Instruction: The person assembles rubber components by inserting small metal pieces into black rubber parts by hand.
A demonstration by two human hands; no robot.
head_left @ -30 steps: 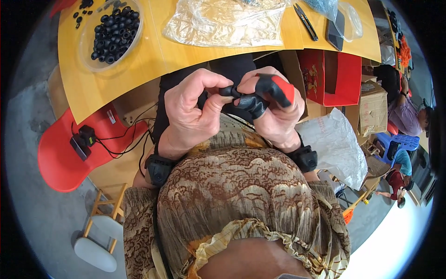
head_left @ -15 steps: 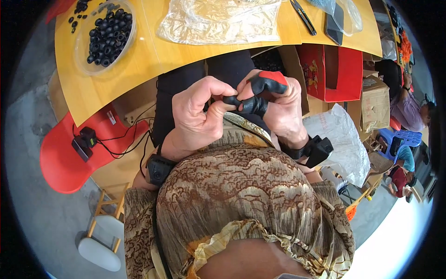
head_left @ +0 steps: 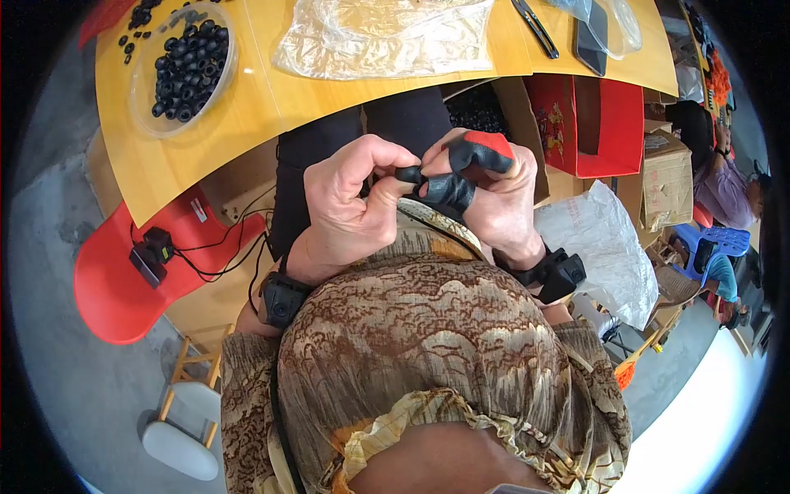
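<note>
Close to my belly, both hands meet over a small black round part that looks like rubber. My left hand pinches it between thumb and index finger. From the other side my right hand is closed, its thumb and index tips pressed at the part's right end. Black finger covers, one with a red patch, wrap the right thumb and index finger. The right fingertips partly hide the piece. On the table at the far left, a clear plastic tub holds many similar black round parts.
On the yellow table lie a clear plastic bag, black snips and a dark phone. Below the table stands a red box beside cardboard boxes. A red chair is at left. Another person sits far right.
My right fingers have shifted slightly at the right end of the black part, and the right hand has tilted a little. The left hand keeps its pinch in nearly the same place.
</note>
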